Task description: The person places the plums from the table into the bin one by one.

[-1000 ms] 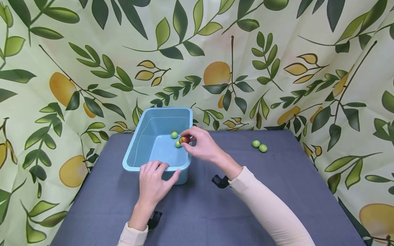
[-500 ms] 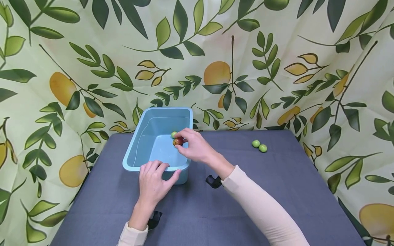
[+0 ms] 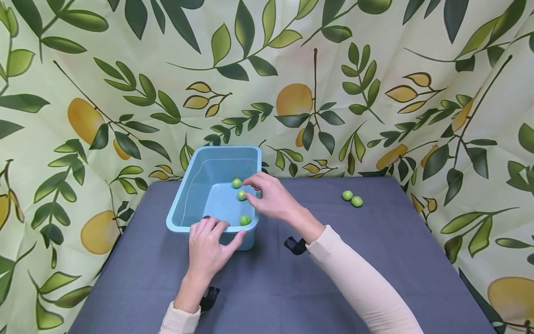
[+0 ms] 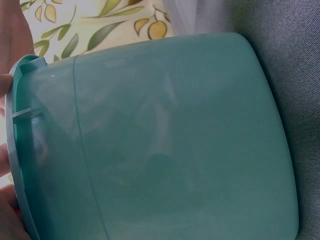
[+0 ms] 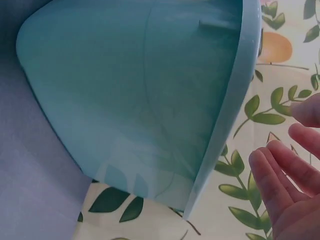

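A light blue plastic tub point(image 3: 177, 199) stands at the table's left. My left hand point(image 3: 208, 250) grips its near rim, fingers hooked over the edge; the left wrist view shows the tub's outer wall point(image 4: 165, 135) beside those fingers. Above the tub's right side is my right hand point(image 3: 271, 197), fingers apart and holding nothing. Inside lie three small round green fruits: one far point(image 3: 236, 183), one by my right thumb point(image 3: 242, 195), one near the front point(image 3: 245, 220). A dark red sliver of a small round fruit point(image 3: 206, 217) shows past my left fingers, mostly hidden.
Two more green fruits point(image 3: 347, 195) lie together on the grey-blue tablecloth point(image 3: 333, 269), well right of the tub. A leaf-and-fruit patterned cloth point(image 3: 250, 93) hangs behind and along both sides.
My right hand has let go of the red fruit, which is now near my left fingers. A third green fruit has come into sight by the tub's front. My left hand has stayed put.
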Motion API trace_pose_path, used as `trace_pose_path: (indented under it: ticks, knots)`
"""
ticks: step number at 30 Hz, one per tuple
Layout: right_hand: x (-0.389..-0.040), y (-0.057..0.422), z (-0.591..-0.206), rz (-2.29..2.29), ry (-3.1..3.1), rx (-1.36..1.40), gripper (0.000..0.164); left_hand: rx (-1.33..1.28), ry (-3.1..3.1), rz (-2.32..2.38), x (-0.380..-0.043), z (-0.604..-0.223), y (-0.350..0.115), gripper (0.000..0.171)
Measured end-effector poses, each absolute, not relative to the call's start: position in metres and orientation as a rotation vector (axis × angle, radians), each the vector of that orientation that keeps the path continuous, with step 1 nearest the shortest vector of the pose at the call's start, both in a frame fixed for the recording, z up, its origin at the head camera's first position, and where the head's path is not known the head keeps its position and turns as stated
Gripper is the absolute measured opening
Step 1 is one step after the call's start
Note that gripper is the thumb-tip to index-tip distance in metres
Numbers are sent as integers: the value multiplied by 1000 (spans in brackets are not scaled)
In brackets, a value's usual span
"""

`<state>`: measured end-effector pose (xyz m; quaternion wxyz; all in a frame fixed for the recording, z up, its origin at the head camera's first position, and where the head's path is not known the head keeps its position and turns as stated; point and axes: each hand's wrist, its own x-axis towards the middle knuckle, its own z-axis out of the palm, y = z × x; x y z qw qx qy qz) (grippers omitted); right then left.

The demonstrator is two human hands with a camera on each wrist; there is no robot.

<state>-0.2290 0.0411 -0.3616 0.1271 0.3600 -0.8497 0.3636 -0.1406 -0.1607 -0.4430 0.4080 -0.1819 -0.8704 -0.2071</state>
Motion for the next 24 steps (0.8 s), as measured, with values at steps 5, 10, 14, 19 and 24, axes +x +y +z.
trace_pose_path:
  ticks: [5, 10, 14, 19, 24]
  knots:
    - [-229, 53, -360, 1002, -2509, 1013, 24, -458, -2199, -519, -140, -443, -161, 50]
    - [-232, 65, -360, 908, -2562, 969, 23, -455, -2217, -522, -139, -443, -160, 52]
    - [-236, 74, -360, 832, -2587, 946, 23, -455, -2220, -523, -140, -442, -160, 53]
    - [-239, 86, -361, 738, -2632, 912, 24, -452, -2215, -526, -140, -443, -161, 50]
    - [-243, 99, -360, 663, -2695, 885, 25, -453, -2208, -528, -139, -442, -160, 48]
